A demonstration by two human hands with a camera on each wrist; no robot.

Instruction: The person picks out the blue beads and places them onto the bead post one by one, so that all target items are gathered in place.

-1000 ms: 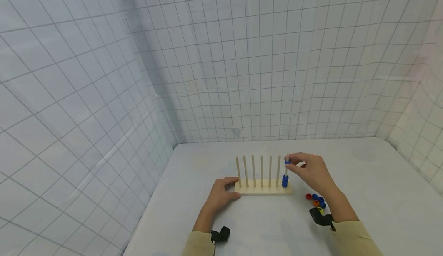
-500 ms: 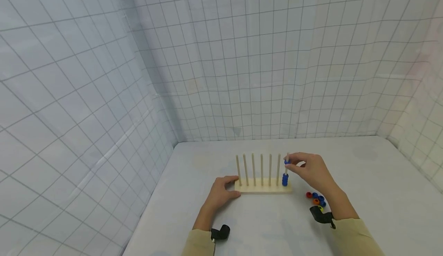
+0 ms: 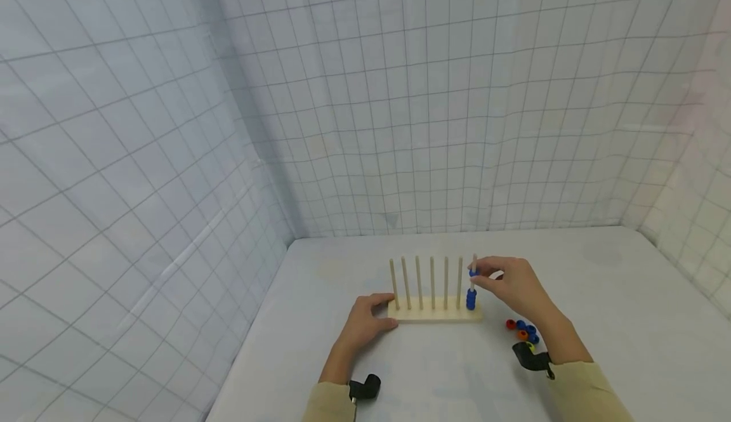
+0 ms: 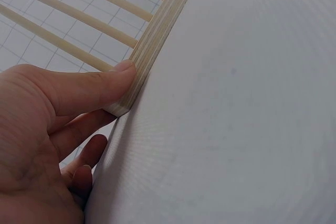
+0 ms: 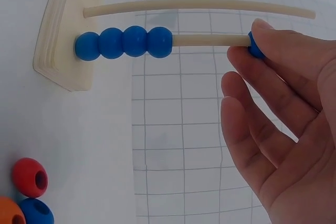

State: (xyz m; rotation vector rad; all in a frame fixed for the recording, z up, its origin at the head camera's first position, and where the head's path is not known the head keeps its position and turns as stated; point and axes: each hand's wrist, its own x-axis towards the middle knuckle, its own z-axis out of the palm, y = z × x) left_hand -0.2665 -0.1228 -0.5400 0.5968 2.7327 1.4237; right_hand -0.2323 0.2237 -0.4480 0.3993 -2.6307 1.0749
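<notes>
A pale wooden peg board [image 3: 434,311] with a row of upright pegs stands on the table. My left hand [image 3: 363,324] grips its left end, the thumb on the front edge in the left wrist view [image 4: 118,80]. At the other end my right hand [image 3: 514,287] pinches a blue bead [image 5: 255,46] between thumb and forefinger. That bead sits around the upper part of the rightmost peg [image 5: 210,40], mostly covered by the fingers. Lower on the same peg, several blue beads [image 5: 123,42] are stacked against the base, with bare peg between them and the pinched one.
Loose beads lie on the white table [image 3: 434,371] near the right forearm: a red bead [image 3: 511,324], an orange bead [image 3: 522,335], a yellow one [image 3: 530,347] and several blue ones. Grid-patterned white sheets [image 3: 400,124] hang behind and at the sides.
The pinched blue bead and my right hand have come slightly lower along the rightmost peg. The left hand keeps its grip on the board's end.
</notes>
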